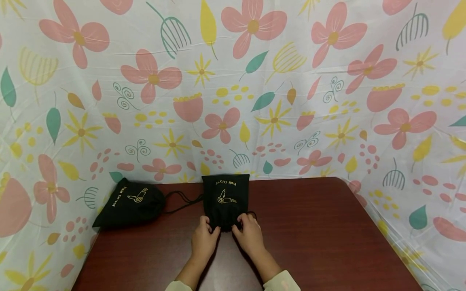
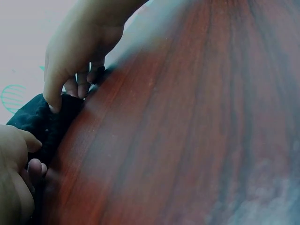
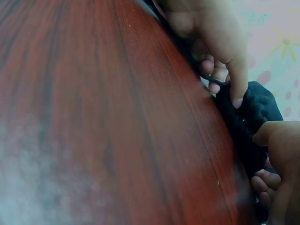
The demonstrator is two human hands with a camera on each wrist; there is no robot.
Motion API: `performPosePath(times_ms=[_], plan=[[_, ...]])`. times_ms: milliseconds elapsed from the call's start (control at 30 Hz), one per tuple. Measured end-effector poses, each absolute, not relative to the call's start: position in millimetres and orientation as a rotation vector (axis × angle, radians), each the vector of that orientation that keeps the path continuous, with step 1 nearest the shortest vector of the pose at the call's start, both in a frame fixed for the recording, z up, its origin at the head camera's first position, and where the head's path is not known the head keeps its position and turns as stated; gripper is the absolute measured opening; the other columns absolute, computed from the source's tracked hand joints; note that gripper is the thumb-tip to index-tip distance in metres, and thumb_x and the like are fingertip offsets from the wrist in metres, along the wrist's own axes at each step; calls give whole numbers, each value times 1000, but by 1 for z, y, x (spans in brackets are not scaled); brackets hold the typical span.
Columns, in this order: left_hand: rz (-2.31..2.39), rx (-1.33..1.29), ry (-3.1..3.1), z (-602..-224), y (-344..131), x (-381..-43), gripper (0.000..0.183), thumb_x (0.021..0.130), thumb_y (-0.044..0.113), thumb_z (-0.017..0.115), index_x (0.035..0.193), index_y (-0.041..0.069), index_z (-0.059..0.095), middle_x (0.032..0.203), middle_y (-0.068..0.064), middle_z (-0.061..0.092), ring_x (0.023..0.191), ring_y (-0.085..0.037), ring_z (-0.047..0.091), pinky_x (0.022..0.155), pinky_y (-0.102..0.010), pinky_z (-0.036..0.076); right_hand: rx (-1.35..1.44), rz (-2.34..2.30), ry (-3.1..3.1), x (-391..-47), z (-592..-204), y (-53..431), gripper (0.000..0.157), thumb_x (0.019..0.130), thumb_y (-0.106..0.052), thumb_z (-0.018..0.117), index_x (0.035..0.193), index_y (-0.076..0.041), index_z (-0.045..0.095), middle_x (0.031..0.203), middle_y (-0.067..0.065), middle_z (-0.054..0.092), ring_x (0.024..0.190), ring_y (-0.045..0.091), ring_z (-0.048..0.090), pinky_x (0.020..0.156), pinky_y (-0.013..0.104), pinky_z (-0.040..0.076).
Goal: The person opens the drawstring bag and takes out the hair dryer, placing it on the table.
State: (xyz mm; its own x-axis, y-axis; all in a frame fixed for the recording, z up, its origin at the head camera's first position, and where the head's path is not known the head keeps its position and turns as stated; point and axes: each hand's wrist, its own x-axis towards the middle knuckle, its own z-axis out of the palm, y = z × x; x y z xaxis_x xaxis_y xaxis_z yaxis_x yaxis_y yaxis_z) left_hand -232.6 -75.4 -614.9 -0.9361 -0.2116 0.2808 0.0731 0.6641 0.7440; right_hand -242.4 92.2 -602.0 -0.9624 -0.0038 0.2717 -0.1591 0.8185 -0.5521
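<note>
A black drawstring bag (image 1: 225,210) with gold "Hair Dryer" lettering and a dryer drawing lies at the table's far edge, its gathered mouth towards me. My left hand (image 1: 204,242) pinches the left side of that mouth between thumb and curled fingers. At the right side of the mouth, my right hand (image 1: 251,236) pinches the fabric in the same way. The thumbs stand a short gap apart. Both wrist views show the bunched black cloth (image 2: 51,124) between the two hands. In the right wrist view, a dark cord (image 3: 213,80) runs by the left hand's fingers.
A second black drawstring bag (image 1: 153,202), fuller and with the same print, lies on its side at the table's left. Black cords (image 1: 182,208) stretch between the bags. The reddish-brown wooden table (image 1: 309,226) meets a flower-patterned cloth (image 1: 222,125) at its back and sides.
</note>
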Motion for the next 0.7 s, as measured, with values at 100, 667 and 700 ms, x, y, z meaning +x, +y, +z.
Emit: performPosePath(times_ms=[100,667,700], plan=[[-1171,112,-2538,-615,-76,-233,33,82,24,75,99,13,50,70,5,55,56,-6,45,51,-22,36,126,863,-2730,-243,-602,92,22,83,-28,72,94,-15,59,87,1,56,80,15,51,75,36,42],[-1280,138,-2520,-616,-80,-234,30,82,21,73,102,11,53,77,3,56,63,-6,50,57,-23,40,95,943,-2750,-243,-603,96,17,87,-28,69,98,-18,60,86,-3,54,79,9,49,72,29,42],[-1293,145,-2521,-616,-80,-234,30,82,21,72,102,12,53,77,3,56,63,-6,51,57,-23,40,97,947,-2747,-243,-603,96,17,87,-28,69,97,-18,60,86,-4,54,79,9,49,71,29,42]])
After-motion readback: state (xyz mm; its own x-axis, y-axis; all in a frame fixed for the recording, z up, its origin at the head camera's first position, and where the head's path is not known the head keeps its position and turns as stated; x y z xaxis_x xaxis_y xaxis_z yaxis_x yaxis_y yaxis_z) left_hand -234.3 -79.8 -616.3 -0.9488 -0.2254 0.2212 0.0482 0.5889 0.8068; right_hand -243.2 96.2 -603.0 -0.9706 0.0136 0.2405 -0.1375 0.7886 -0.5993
